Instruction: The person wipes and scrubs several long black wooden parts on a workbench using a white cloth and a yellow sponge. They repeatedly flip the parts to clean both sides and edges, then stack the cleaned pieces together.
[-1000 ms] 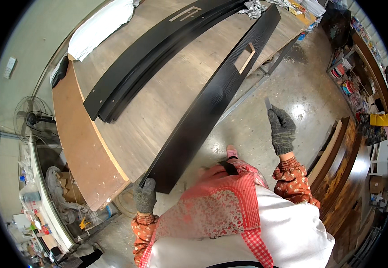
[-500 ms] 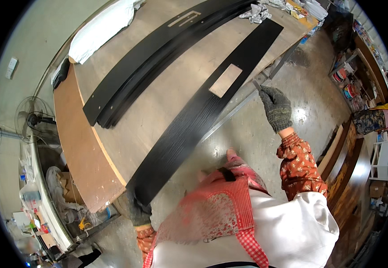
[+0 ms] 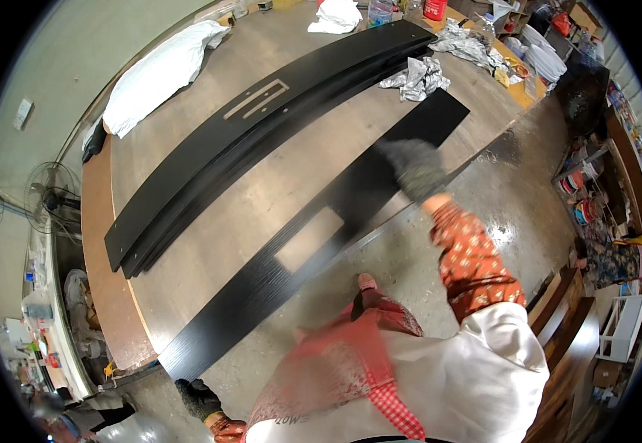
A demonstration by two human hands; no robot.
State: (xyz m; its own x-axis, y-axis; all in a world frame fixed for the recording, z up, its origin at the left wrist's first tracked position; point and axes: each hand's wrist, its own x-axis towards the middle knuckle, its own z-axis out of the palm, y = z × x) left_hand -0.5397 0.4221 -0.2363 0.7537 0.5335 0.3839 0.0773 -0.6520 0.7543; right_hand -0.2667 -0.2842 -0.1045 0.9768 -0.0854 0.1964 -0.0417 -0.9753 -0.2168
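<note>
A long black board (image 3: 254, 295) with a rectangular cutout lies slantwise along the near side of the table. At its near left end is my left hand (image 3: 199, 400) in a dark knit glove, fingers bunched against the board's end corner. Farther along, past the cutout, my right hand (image 3: 413, 170) in a grey glove is over the board's surface. Motion smears its fingers, so I cannot make out their pose or anything in them. Behind lies a stack of curved black boards (image 3: 210, 140); the top one has slots and small holes.
Crumpled silvery sheet (image 3: 417, 77) lies by the board's far end. White cloth (image 3: 162, 74) covers something at the table's far left. A fan (image 3: 53, 198) stands left of the table. Brown wooden planks (image 3: 564, 354) and a white rack (image 3: 621, 328) are at the right.
My right hand has moved from beside the table edge onto the black board. The view has shifted, showing more of the table's far side. My left hand remains near the board's end.
</note>
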